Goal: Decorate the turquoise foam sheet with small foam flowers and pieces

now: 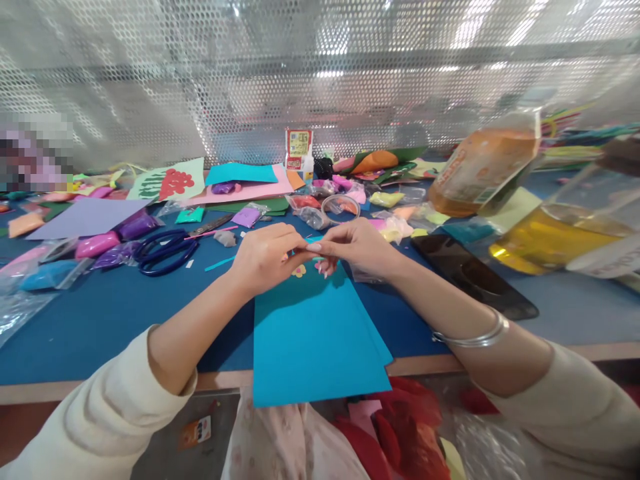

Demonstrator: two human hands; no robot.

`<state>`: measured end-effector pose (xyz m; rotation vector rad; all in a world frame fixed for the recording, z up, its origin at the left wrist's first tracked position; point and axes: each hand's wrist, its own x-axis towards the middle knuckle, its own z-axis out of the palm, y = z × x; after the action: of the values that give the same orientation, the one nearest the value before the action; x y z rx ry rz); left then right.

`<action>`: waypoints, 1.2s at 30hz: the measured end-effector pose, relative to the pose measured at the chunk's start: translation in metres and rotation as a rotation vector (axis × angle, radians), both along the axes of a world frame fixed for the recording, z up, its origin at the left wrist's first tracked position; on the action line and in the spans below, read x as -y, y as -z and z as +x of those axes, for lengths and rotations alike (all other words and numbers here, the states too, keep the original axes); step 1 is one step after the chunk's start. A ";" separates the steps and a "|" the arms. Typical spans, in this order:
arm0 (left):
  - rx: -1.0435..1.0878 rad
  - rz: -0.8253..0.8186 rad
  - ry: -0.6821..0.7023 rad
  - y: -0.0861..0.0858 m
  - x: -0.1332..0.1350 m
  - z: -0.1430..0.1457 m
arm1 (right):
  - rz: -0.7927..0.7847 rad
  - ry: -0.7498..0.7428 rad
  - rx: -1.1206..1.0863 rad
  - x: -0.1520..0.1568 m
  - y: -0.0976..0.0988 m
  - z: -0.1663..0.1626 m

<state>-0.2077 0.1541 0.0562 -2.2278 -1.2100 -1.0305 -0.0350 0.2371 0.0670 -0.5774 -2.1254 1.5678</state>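
Observation:
Above the top part of a bright blue paper sheet [315, 340], my left hand [267, 257] and my right hand [357, 247] meet fingertip to fingertip. Both are closed in a pinch. Whatever lies between the fingers is hidden or too small to name. Small yellow and pink flower shapes [299, 271] show on the paper just under my fingers. The sheet overlaps another blue sheet and hangs past the table's front edge. Left of my left hand lie scissors with dark blue handles [165, 253]. Beyond my right hand is a roll of tape [341, 209].
A dark phone [473, 277] lies right of my right forearm, near a tilted orange drink bottle [487, 163] and a container of yellow liquid [555, 237]. Packets of coloured clay [97, 245] and papers [90, 219] crowd the left and back. A perforated metal panel [250, 73] stands behind.

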 end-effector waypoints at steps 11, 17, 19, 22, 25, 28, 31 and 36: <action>0.199 0.091 -0.054 -0.003 0.004 0.006 | -0.383 -0.053 -0.249 0.000 0.003 -0.003; 0.094 -0.065 -0.028 0.002 0.005 0.011 | -0.349 -0.058 -0.147 0.006 0.004 -0.004; 0.127 -0.113 -0.012 0.002 0.006 0.011 | -0.327 -0.038 -0.094 0.005 0.004 -0.004; 0.197 -0.119 0.018 0.001 0.007 0.010 | -0.268 -0.027 -0.079 0.002 0.004 -0.003; 0.182 -0.113 0.034 -0.001 0.006 0.009 | -0.208 -0.029 -0.041 0.000 0.005 -0.003; 0.123 -0.100 0.021 -0.004 0.005 0.008 | -0.151 -0.039 0.017 0.001 0.005 -0.004; 0.141 -0.114 -0.002 -0.006 0.004 0.006 | -0.132 0.001 -0.016 0.001 0.005 -0.006; 0.531 -0.182 -0.128 -0.006 0.001 0.000 | -0.300 0.035 -0.156 -0.002 0.004 -0.006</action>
<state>-0.2073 0.1529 0.0622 -2.0296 -1.6988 -1.5741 -0.0412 0.2390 0.0635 -0.5639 -1.7711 1.8616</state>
